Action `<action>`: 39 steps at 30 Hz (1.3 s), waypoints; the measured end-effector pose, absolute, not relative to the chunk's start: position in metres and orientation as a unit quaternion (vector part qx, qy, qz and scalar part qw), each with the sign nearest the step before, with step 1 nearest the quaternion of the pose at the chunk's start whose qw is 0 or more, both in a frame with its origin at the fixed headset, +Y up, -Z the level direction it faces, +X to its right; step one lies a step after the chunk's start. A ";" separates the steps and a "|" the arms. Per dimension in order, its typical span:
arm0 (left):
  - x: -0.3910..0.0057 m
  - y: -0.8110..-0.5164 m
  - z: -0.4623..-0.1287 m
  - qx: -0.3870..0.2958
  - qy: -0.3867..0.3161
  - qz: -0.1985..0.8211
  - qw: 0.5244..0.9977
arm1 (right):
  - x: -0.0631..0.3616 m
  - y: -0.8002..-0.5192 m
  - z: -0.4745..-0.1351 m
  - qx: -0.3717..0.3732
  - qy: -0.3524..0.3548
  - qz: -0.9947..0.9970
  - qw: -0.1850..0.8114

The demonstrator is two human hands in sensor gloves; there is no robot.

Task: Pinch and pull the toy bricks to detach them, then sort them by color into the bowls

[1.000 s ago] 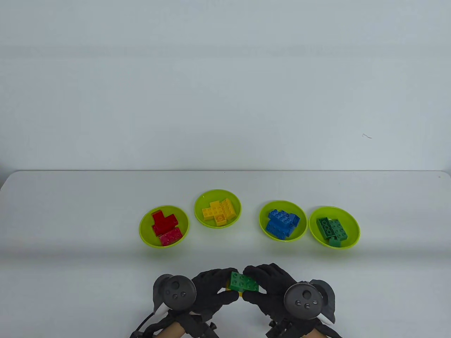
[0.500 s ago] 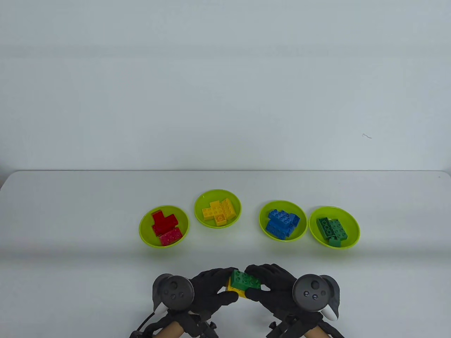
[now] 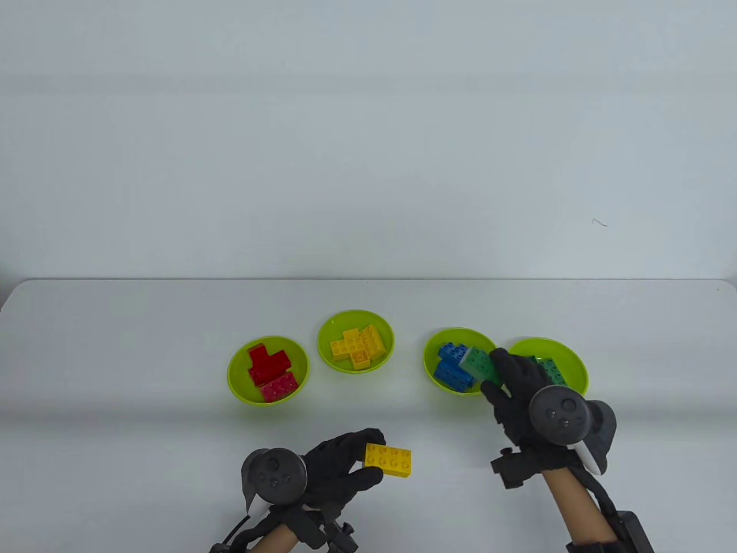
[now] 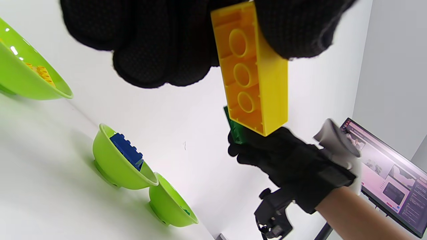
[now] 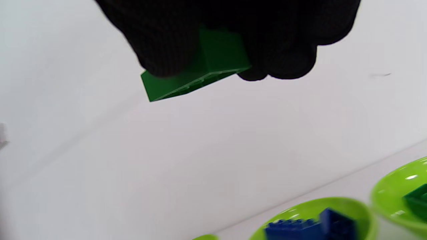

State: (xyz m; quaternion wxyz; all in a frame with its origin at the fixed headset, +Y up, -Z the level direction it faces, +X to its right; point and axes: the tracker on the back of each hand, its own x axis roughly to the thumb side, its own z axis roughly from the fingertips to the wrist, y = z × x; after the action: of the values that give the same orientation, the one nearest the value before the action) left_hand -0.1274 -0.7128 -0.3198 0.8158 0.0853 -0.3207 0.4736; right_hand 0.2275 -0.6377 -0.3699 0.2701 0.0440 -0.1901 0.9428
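My left hand (image 3: 339, 469) pinches a yellow brick (image 3: 388, 459) above the near table; the left wrist view shows the yellow brick (image 4: 253, 73) from its hollow underside. A green brick (image 3: 479, 366) is gripped in my right hand (image 3: 512, 386), which is raised over the gap between the blue bowl (image 3: 433, 368) and the green bowl (image 3: 576, 360). In the right wrist view the green brick (image 5: 200, 73) sits under the gloved fingers (image 5: 160, 40). The yellow bowl (image 3: 325, 345) holds yellow bricks, the blue bowl blue ones, the green bowl green ones.
A red bowl (image 3: 236, 374) with red bricks sits at the left of the row. The table's far edge (image 3: 368, 280) runs behind the bowls. A monitor (image 4: 390, 180) shows off to the right in the left wrist view.
The green and yellow bricks have come apart. My right hand carried the green brick up and right toward the green bowl; my left hand stayed near with the yellow brick.
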 end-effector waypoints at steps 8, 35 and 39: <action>-0.129 -0.712 -0.321 0.088 -0.318 0.479 0.814 | 0.296 -0.667 -0.419 -0.129 -0.163 0.961 0.183; -0.142 -0.710 -0.328 0.099 -0.297 0.482 0.818 | 0.225 -0.650 -0.371 0.077 -0.163 0.950 0.253; -0.144 -0.709 -0.328 0.103 -0.294 0.483 0.818 | 0.198 -0.650 -0.348 0.137 -0.128 0.960 0.206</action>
State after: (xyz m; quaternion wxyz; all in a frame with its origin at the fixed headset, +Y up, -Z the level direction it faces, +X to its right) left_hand -0.1437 -0.7089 -0.3283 0.8182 0.1030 -0.2945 0.4830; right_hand 0.1982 -0.6503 -0.3484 0.2063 0.1374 -0.1276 0.9604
